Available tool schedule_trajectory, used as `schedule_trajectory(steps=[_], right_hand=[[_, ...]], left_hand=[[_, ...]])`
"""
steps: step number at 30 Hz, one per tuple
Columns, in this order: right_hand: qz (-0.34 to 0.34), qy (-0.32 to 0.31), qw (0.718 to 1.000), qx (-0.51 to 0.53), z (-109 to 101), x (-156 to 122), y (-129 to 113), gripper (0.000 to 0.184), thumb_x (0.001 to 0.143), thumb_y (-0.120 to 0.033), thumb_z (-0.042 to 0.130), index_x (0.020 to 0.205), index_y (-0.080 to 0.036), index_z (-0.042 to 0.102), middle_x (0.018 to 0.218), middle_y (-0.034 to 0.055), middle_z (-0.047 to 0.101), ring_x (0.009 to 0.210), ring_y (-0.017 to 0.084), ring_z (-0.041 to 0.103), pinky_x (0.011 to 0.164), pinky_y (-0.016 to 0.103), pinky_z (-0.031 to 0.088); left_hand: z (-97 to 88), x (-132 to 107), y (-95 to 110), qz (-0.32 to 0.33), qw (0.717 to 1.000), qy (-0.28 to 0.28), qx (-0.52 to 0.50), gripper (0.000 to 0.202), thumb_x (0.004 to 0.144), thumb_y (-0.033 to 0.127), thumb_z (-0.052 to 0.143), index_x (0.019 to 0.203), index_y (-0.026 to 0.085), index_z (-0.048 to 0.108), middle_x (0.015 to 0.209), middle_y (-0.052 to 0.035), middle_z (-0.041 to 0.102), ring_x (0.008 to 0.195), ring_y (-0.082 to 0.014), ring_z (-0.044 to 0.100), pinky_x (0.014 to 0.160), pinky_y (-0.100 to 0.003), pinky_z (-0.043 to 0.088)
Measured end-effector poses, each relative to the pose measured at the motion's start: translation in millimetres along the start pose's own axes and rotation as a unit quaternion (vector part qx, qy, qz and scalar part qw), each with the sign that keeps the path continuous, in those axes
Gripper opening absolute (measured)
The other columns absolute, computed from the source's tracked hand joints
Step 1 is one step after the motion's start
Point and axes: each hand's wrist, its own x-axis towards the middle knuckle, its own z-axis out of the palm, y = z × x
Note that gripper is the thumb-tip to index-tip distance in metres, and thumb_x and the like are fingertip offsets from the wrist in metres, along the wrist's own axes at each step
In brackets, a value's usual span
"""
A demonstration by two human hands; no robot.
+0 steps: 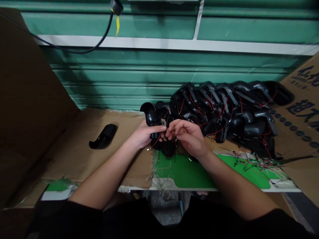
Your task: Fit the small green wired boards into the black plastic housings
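On the cardboard [74,159] at left lies a lone black plastic shell [103,136]. The left hand [144,134] grips a black housing [169,147] trailing red wires, at the far edge of a green mat [184,172], while the right hand [188,137] pinches toward its small metal clip [163,122]. Farther right, wired housings [224,113] lie heaped.

Room for us over the cardboard [62,159] on the left, wired black plastic housings [224,113] blocking our right
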Motion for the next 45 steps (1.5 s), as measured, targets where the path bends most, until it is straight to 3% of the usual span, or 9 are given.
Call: schedule_trajectory(steps=[7,11,17,25,29,32,40,42,45], right_hand=[[-0.004,0.007,0.996,-0.092,-20.3,5.3,-2.6,0.041,0.081,-0.009,0.065,0.12,-0.022,0.065,0.129,0.0092,0.066,0.116,0.023,0.066,0.105,0.042,0.053],[0.076,-0.06,0.96,-0.262,-36.1,8.5,-4.8,0.049,0.078,-0.01,0.066,0.126,-0.019,0.065,0.12,0.0094,0.07,0.094,0.018,0.065,0.077,0.03,0.054],[0.107,-0.133,0.896,-0.411,-35.6,4.1,6.0,0.019,0.092,-0.03,0.073,0.105,-0.018,0.078,0.07,-0.0002,0.062,0.057,0.011,0.05,0.053,0.025,0.037],[0.138,-0.122,0.917,-0.353,-24.8,3.7,2.5,0.019,0.096,-0.034,0.069,0.094,-0.016,0.076,0.067,-0.0002,0.063,0.056,0.011,0.051,0.053,0.025,0.036],[0.144,-0.082,0.928,-0.334,-27.4,5.6,-0.4,0.022,0.094,-0.037,0.07,0.092,-0.015,0.075,0.076,0.0031,0.067,0.063,0.013,0.055,0.059,0.027,0.041],[0.137,-0.057,0.948,-0.283,-29.7,7.5,-7.2,0.022,0.092,-0.035,0.072,0.087,-0.014,0.071,0.079,0.0042,0.068,0.068,0.013,0.057,0.064,0.027,0.043],[0.16,-0.009,0.986,-0.041,-34.2,6.6,-42.7,0.029,0.091,-0.039,0.075,0.087,-0.016,0.058,0.074,0.0045,0.064,0.058,0.011,0.051,0.047,0.021,0.03],[0.171,0.001,0.985,-0.016,-34.5,7.6,-47.6,0.03,0.09,-0.04,0.076,0.091,-0.017,0.056,0.071,0.0038,0.063,0.053,0.012,0.05,0.041,0.019,0.025],[0.178,0.029,0.984,-0.015,-34.9,10.0,-46.4,0.028,0.093,-0.039,0.073,0.098,-0.019,0.054,0.069,0.0026,0.063,0.048,0.011,0.05,0.037,0.016,0.024]], left_hand=[[-3.7,1.9,3.5,0.03,0.997,0.053,-0.041,0.045,0.065,0.036,0.089,0.09,0.01,0.062,0.071,-0.0026,0.063,0.059,-0.0101,0.062,0.052,-0.023,0.053],[-5.3,1.8,7.0,0.036,0.997,0.057,-0.042,0.043,0.066,0.036,0.088,0.088,0.01,0.062,0.067,-0.003,0.062,0.055,-0.0099,0.06,0.052,-0.022,0.052],[-6.0,0.7,9.2,0.038,0.997,0.056,-0.047,0.041,0.067,0.035,0.087,0.087,0.01,0.062,0.066,-0.0033,0.063,0.055,-0.0104,0.061,0.052,-0.023,0.052],[-6.1,0.5,9.0,0.037,0.996,0.061,-0.044,0.043,0.066,0.036,0.088,0.09,0.009,0.064,0.066,-0.0035,0.063,0.056,-0.0109,0.061,0.052,-0.023,0.052],[-6.7,1.2,9.2,0.032,0.996,0.068,-0.047,0.049,0.065,0.035,0.088,0.102,0.008,0.071,0.083,-0.0074,0.071,0.062,-0.0099,0.065,0.053,-0.022,0.054],[-10.2,1.0,12.0,0.029,0.997,0.068,-0.032,0.046,0.061,0.034,0.09,0.092,0.006,0.069,0.087,-0.0082,0.072,0.061,-0.0104,0.065,0.051,-0.023,0.055],[-30.3,-10.8,29.5,-0.05,0.985,-0.094,0.139,0.055,0.059,0.038,0.093,0.094,0.007,0.063,0.078,-0.0086,0.072,0.054,-0.0146,0.064,0.048,-0.024,0.052],[-35.5,-13.3,32.0,-0.093,0.957,-0.177,0.209,0.05,0.064,0.04,0.091,0.09,0.008,0.065,0.077,-0.0095,0.072,0.055,-0.0144,0.065,0.051,-0.023,0.053],[-39.7,-16.2,33.7,-0.136,0.877,-0.333,0.318,0.041,0.068,0.042,0.088,0.078,0.007,0.069,0.068,-0.0082,0.069,0.056,-0.0105,0.063,0.054,-0.018,0.05]])
